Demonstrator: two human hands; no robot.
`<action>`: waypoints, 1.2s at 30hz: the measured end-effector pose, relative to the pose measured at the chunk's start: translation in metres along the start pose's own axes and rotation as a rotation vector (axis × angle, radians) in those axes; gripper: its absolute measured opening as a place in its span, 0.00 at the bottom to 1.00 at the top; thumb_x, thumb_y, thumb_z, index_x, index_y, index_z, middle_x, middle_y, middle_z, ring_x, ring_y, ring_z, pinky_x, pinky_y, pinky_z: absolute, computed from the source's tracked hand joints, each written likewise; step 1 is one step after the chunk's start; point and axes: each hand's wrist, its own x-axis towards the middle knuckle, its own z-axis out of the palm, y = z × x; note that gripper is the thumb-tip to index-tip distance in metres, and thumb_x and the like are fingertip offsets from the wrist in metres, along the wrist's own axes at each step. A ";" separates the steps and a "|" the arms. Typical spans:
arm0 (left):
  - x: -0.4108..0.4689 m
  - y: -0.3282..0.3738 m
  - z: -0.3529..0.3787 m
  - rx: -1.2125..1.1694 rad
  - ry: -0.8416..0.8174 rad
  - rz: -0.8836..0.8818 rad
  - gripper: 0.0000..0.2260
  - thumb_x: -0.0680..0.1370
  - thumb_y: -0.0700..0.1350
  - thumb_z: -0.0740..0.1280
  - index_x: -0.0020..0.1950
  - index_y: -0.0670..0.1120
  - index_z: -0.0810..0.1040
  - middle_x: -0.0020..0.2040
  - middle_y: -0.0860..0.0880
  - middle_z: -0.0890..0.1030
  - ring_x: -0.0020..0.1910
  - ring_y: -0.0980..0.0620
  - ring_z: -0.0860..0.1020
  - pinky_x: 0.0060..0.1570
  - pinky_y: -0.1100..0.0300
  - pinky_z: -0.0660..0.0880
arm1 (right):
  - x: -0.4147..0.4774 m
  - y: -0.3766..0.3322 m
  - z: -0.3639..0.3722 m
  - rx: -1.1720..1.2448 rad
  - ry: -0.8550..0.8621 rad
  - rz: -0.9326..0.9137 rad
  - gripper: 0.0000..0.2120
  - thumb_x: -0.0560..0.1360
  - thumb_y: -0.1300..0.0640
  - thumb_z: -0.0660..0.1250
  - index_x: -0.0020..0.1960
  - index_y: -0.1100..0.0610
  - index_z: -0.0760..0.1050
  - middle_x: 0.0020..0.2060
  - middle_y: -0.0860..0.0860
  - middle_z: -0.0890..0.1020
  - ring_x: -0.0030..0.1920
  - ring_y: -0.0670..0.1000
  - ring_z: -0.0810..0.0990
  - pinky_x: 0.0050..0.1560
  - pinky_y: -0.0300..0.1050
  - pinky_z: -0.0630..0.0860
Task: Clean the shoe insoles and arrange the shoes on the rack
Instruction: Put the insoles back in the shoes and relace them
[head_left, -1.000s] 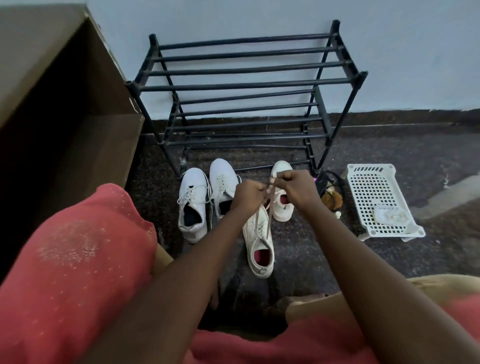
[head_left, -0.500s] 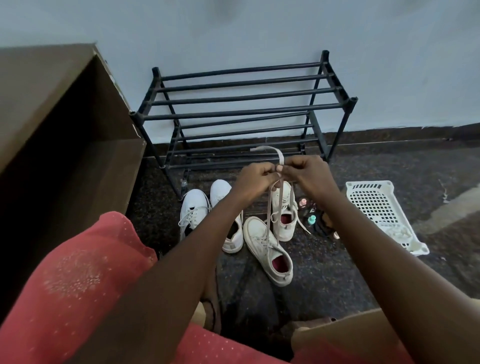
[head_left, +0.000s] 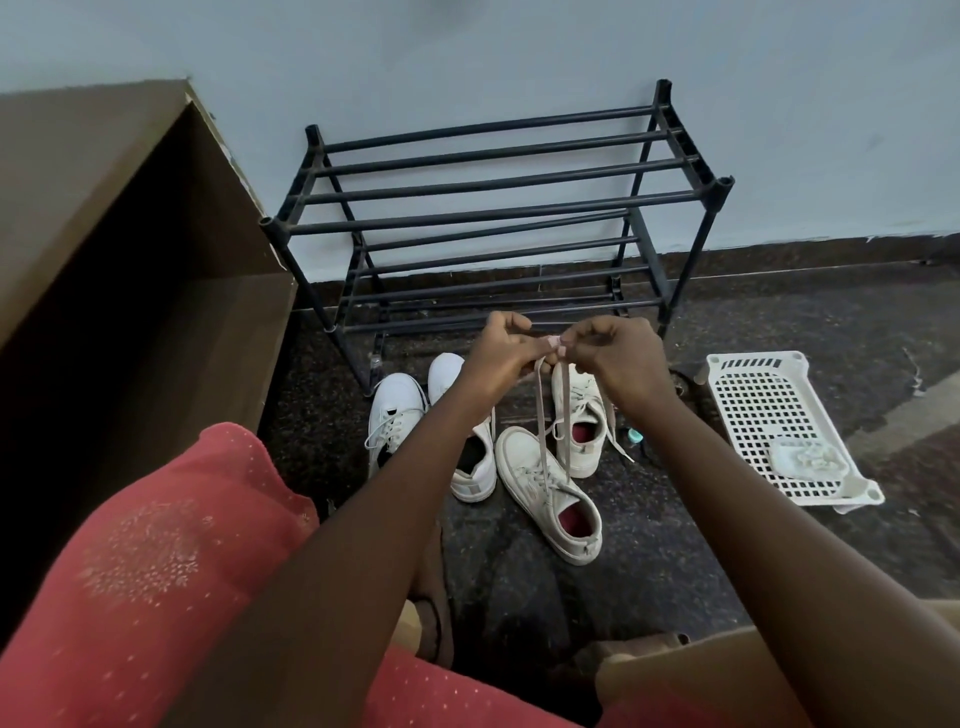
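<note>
Two hands up before the rack (head_left: 493, 197). I see left hand (head_left: 498, 358) and right hand (head_left: 621, 358), fingers curled, pinching the laces (head_left: 542, 415) of the nearest white shoe (head_left: 550, 499).

left hand (head_left: 500, 358), right hand (head_left: 621, 359) lifted, laces (head_left: 541, 415) drawn longer

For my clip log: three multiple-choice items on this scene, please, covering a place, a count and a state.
1. The white basket sits: A on a table; B on the floor right of the shoes; C on a lap.
2. White shoes on the floor: A two; B four; C six.
3. The left hand and right hand: A lie open; B grip a brush; C pinch a lace.
Answers: B, it lies on the floor beside them; B, four stand before the rack; C, both pinch the nearest shoe's lace.
</note>
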 end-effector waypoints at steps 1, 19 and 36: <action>-0.001 0.000 -0.001 0.057 -0.016 0.020 0.13 0.75 0.37 0.69 0.50 0.47 0.65 0.39 0.46 0.80 0.35 0.51 0.77 0.45 0.51 0.73 | 0.002 0.000 0.000 -0.116 -0.009 -0.022 0.03 0.71 0.62 0.72 0.44 0.59 0.83 0.39 0.53 0.84 0.36 0.45 0.79 0.36 0.30 0.70; -0.004 -0.018 0.013 0.052 0.033 0.286 0.09 0.79 0.34 0.61 0.49 0.40 0.81 0.55 0.49 0.79 0.53 0.60 0.77 0.54 0.65 0.74 | 0.014 0.025 -0.005 0.549 -0.216 0.427 0.13 0.78 0.70 0.57 0.39 0.63 0.74 0.33 0.55 0.73 0.33 0.49 0.69 0.35 0.40 0.69; 0.003 -0.095 -0.020 1.558 -0.252 -0.082 0.19 0.75 0.58 0.65 0.54 0.44 0.82 0.54 0.46 0.80 0.57 0.46 0.75 0.58 0.51 0.66 | 0.022 0.101 -0.015 -0.951 -0.561 0.102 0.15 0.69 0.45 0.70 0.51 0.52 0.80 0.45 0.53 0.82 0.48 0.54 0.80 0.46 0.43 0.74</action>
